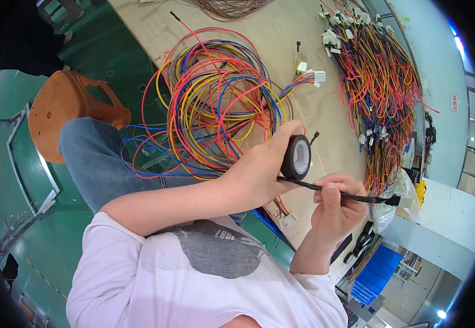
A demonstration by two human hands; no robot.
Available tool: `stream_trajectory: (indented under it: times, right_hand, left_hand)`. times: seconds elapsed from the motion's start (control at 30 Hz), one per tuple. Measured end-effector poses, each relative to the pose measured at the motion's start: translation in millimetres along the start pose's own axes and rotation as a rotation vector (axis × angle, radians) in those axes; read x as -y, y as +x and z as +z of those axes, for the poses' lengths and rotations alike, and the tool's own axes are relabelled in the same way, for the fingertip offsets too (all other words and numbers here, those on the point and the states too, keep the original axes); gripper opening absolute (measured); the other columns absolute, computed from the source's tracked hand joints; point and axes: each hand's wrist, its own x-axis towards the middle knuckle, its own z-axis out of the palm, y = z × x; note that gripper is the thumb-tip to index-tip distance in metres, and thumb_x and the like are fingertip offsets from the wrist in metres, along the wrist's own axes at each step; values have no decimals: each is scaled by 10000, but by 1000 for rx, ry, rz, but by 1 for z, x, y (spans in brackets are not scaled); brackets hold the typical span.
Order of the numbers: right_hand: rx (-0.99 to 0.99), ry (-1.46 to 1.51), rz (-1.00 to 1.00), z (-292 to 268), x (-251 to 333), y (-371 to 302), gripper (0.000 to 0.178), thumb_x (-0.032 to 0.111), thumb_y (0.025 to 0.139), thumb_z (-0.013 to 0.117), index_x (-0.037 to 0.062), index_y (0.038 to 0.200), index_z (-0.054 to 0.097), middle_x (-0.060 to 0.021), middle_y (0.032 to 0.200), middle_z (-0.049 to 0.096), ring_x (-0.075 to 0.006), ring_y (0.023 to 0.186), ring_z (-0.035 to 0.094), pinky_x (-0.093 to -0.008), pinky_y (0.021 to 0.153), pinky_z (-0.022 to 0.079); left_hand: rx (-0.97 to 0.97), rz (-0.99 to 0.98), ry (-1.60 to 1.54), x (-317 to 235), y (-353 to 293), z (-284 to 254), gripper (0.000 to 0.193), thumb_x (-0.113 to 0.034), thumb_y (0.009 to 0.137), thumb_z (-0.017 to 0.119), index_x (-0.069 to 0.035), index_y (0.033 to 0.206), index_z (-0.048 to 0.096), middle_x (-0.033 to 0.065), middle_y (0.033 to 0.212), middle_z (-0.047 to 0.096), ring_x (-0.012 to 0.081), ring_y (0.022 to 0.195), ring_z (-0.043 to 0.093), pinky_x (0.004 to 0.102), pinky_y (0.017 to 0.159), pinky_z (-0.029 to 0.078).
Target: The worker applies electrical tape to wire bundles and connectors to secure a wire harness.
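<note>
My left hand [255, 169] is closed around a roll of black tape [288, 163], whose pale core faces right. From the roll's lower side a black-wrapped cable [375, 199] runs to the right. My right hand [337, 208] pinches that cable between thumb and fingers, a short way from the roll. A dark end piece shows at the cable's far right. Beyond my left hand lies a loose coil of red, yellow, blue and brown wires [215, 104], some strands hanging over the table edge near my leg. My left palm hides where the wires meet the tape.
White connectors [318, 77] lie right of the coil on the wooden table [314, 126]. A thick heap of wire harnesses [379, 82] covers the table's right side. An orange stool [65, 112] stands at left. A blue crate [377, 273] is at lower right.
</note>
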Motion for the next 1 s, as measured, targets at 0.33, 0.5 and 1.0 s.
stream_trajectory:
  times: [0.33,0.5,1.0]
  right_hand:
    - [-129,397,378,-16,-17,28,109,63,799,578,15,731,508,-109,672,555,-97,452,421,-209,405,299]
    - [-153,219,313,-16,-5,28,58,-5,769,565,4,737,518,-108,690,573,-105,476,471,-223,415,362]
    - [-82,390,333,-8,-11,24,68,39,785,588,-6,783,537,-105,693,574,-121,516,505,-232,452,398]
  left_hand:
    - [-2,-59,-665,9,-7,-6,536,-123,650,717,-53,1042,358,50,870,468,103,748,483,243,637,417]
    - [275,556,97,11,-4,-16,607,-344,575,799,-48,954,428,86,896,433,138,693,457,255,577,406]
    - [226,-455,-769,8,16,-16,477,-6,647,682,5,1043,417,71,842,515,135,694,544,250,582,457]
